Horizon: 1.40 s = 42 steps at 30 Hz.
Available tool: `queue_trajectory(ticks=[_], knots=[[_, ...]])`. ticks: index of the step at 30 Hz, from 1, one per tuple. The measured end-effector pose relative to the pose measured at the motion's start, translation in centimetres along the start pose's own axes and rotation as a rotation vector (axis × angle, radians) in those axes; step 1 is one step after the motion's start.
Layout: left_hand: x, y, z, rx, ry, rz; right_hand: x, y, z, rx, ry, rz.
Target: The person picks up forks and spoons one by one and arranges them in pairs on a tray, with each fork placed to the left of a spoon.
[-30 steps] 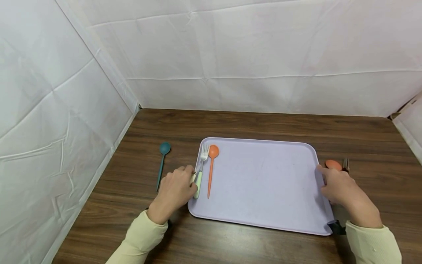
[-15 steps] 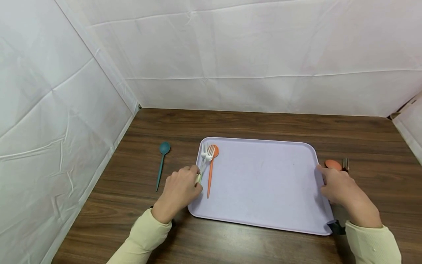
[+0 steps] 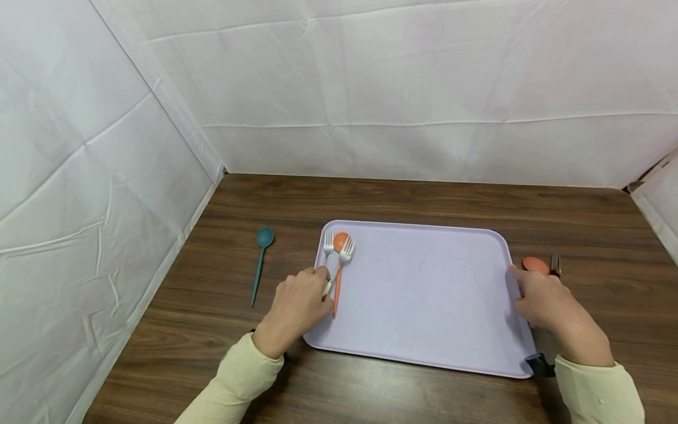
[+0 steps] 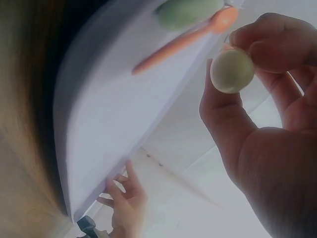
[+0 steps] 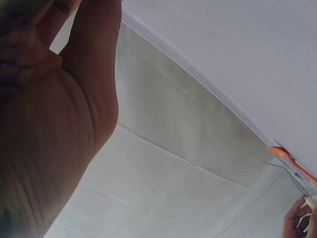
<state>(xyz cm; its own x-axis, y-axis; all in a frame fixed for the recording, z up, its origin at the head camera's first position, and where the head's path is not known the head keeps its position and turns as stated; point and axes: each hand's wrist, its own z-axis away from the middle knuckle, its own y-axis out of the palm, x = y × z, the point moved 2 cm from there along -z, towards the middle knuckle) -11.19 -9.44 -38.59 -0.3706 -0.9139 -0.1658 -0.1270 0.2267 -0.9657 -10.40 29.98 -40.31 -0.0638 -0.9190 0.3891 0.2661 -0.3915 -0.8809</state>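
Observation:
My left hand (image 3: 301, 301) pinches a fork (image 3: 346, 250) with silver tines over the left part of the lilac tray (image 3: 424, 294). Its pale, round handle end (image 4: 232, 72) faces the left wrist camera between thumb and fingers. The held fork slants across an orange spoon (image 3: 337, 297) lying on the tray. Left of that spoon lies a second fork (image 3: 328, 240); its green handle (image 4: 188, 14), mostly covered by my hand in the head view, shows blurred in the left wrist view. My right hand (image 3: 551, 300) is at the tray's right rim, its fingers loosely spread and touching the edge.
A teal spoon (image 3: 259, 265) lies on the dark wooden table (image 3: 381, 197) left of the tray. Beyond my right hand are another orange spoon (image 3: 535, 264) and a dark fork (image 3: 555, 265), both partly hidden. White cloth walls (image 3: 371, 88) stand around the table.
My left hand has carried the fork rightward from beside the green-handled fork, and its tines now lie past the orange spoon's bowl. The right hand stays at the tray's rim.

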Motion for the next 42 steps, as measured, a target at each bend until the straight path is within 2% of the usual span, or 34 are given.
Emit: queue_trajectory(ticks=[20, 26, 37, 42], knots=[[-2.0, 0.4, -0.6, -0.017, 0.07, -0.011, 0.0, 0.0, -0.2, 0.006, -0.001, 0.001], [-2.6, 0.7, -0.8, 0.008, 0.078, -0.006, -0.1, 0.0, -0.1, 0.013, -0.003, 0.008], [-4.0, 1.3, -1.2, 0.019, 0.171, -0.038, -0.3, -0.1, -0.3, 0.016, -0.001, 0.019], [-4.6, 1.5, -1.4, 0.033, 0.176, -0.04, -0.3, -0.2, -0.3, 0.018, -0.002, 0.032]])
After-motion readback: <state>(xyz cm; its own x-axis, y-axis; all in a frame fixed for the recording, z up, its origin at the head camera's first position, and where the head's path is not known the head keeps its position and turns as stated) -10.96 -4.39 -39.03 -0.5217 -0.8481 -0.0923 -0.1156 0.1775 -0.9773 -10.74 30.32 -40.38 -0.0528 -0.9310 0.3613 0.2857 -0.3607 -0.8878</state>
